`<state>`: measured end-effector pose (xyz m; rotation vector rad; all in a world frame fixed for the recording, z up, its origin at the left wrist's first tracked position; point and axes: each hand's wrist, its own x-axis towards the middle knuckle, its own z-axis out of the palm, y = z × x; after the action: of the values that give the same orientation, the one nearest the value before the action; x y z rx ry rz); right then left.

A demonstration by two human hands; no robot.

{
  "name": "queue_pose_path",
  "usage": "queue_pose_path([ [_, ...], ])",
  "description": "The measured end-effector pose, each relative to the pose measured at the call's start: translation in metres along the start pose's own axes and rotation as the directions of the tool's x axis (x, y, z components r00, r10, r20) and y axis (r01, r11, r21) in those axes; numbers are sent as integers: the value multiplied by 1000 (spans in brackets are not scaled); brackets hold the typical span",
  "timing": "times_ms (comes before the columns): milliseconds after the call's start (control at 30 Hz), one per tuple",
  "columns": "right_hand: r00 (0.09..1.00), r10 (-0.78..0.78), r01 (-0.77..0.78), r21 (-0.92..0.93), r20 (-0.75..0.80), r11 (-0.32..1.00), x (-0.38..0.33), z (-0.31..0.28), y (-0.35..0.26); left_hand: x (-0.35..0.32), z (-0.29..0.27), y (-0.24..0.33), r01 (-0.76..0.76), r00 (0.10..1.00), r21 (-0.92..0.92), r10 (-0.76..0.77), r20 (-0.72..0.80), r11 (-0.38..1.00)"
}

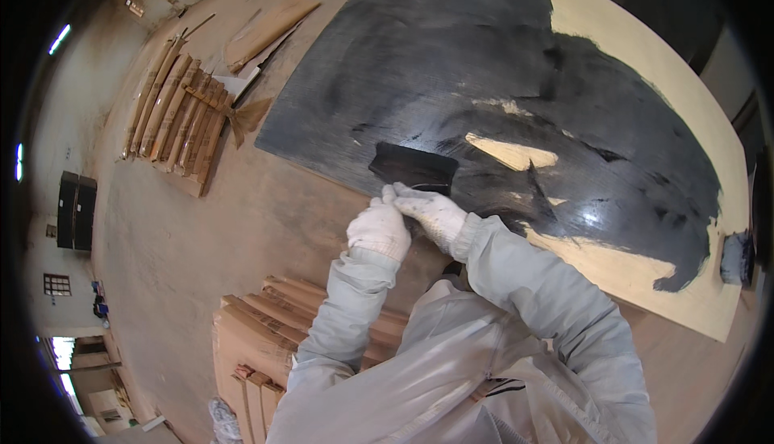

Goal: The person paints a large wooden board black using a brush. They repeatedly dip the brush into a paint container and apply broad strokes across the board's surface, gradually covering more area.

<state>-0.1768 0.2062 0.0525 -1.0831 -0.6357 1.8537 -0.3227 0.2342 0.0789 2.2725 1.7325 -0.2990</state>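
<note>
Stacked wooden slats (181, 117) are lying on the floor at far left. Gloved left hand (378, 229) and right hand (433, 212) are together gripping a black spreader blade (413, 168), apparently pressing it onto the half-blackened plywood sheet (613, 266); a small container (736, 257) is sitting at its right edge.

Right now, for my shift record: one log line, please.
both hands | gripping flat black spreader | on half-blackened pale wooden board
</note>
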Motion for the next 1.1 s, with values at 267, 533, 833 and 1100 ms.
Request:
queue_pose_path([
  [267, 957, -87, 170, -291, 277, 941, -104, -4, -12, 17, -52, -53, -64, 997, 228, 56, 44, 971],
  [533, 998, -61, 59, -102, -22, 993, -197, -56, -14, 31, -81, -37, -121, 992, 310, 103, 76, 943],
  [833, 978, -113, 118, 16, -177, 993, -285, -114, 28, 20, -75, 56, -276, 961, 224, 260, 98, 935],
  [1100, 953, -167, 169, -12, -254, 985, -390, -195, 69, 1, -69, 190, -336, 939, 295, 296, 173, 894],
])
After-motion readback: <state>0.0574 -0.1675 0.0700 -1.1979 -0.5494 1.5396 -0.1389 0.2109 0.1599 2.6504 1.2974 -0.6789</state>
